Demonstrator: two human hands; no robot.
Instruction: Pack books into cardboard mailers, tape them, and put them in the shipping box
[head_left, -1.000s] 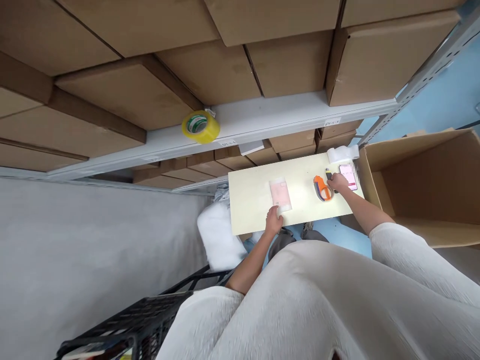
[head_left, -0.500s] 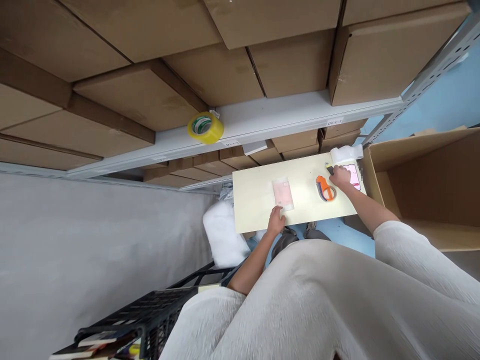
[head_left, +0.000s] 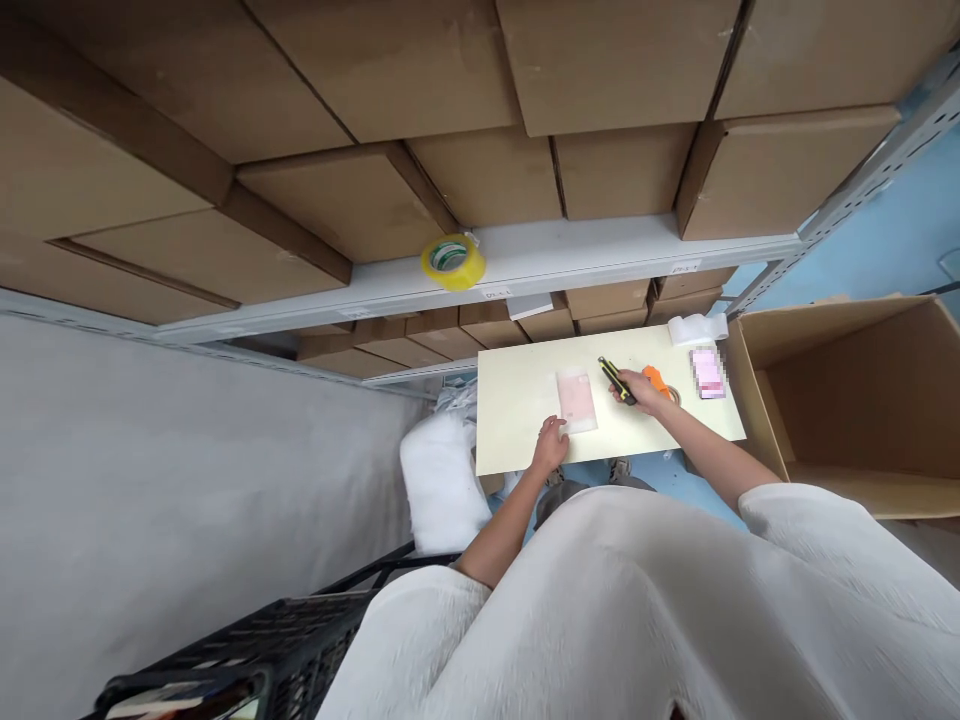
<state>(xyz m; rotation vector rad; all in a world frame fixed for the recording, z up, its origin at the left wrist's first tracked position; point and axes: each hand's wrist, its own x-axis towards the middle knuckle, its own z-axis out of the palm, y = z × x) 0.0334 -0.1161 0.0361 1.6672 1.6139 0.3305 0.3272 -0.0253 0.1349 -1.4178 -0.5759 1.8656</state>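
Note:
My right hand (head_left: pixel 639 388) is closed around a black and yellow-green utility knife (head_left: pixel 616 380), held over the table with its front end pointing away to the left. To its left lies a flat pinkish packet in a clear or whitish wrap (head_left: pixel 576 400). My left hand (head_left: pixel 552 443) rests at the near left corner of that packet, fingers extended and touching its edge. Partly behind my right hand is an orange tape dispenser (head_left: pixel 655 379). Whether the knife's blade is out is too small to tell.
The cream tabletop (head_left: pixel 510 400) also holds a pink-screened phone (head_left: pixel 708 373) and a white roll (head_left: pixel 697 328). A large open carton (head_left: pixel 765 400) stands at the right. Yellow tape (head_left: pixel 471 268) sits on the shelf edge (head_left: pixel 585 250) under stacked boxes. A black crate (head_left: pixel 300 650) is at lower left.
My right hand has come left from beside the phone and now holds the utility knife near the packet. My left hand stays at the packet's corner. The view has shifted slightly.

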